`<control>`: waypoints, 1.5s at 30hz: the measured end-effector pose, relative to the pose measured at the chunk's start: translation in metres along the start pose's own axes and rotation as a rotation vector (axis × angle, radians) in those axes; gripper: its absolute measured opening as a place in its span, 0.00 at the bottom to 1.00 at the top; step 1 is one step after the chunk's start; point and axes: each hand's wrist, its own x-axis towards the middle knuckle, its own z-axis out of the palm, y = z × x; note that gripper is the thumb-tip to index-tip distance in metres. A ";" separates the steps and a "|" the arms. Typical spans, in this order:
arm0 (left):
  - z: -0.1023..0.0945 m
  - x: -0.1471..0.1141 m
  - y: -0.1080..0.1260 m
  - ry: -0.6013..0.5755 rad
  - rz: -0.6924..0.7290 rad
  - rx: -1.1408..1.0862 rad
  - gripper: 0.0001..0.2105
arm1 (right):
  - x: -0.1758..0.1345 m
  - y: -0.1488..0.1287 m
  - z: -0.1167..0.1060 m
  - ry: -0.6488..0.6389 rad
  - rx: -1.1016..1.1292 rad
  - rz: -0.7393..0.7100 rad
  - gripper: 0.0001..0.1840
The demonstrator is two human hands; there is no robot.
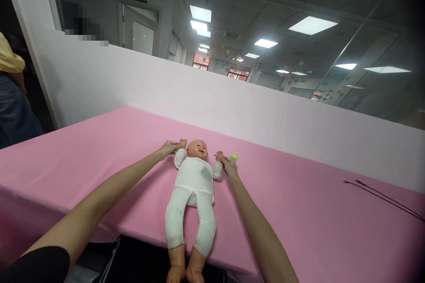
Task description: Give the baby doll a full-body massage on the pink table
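A baby doll (195, 177) with a white cloth body lies on its back on the pink-covered table (282, 194). Its head points toward the wall and its bare feet hang over the near edge. Both doll arms are raised beside the head. My left hand (171, 147) is closed around the doll's hand and wrist on the left. On the other side, my right hand (229, 166) has its fingers closed on the doll's other hand. Just behind my right hand is a small light-green object (234, 157), partly covered, whose kind I cannot make out.
Two thin black cables (385, 196) lie on the table at the right. A low white wall (232, 106) with glass above runs along the back. A person in a yellow top (9, 59) stands at the far left. Something black (139, 258) is under the table's near edge.
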 end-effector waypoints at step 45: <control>-0.068 -0.037 -0.049 0.577 -0.123 0.425 0.11 | -0.044 0.036 -0.088 0.304 -0.091 0.131 0.23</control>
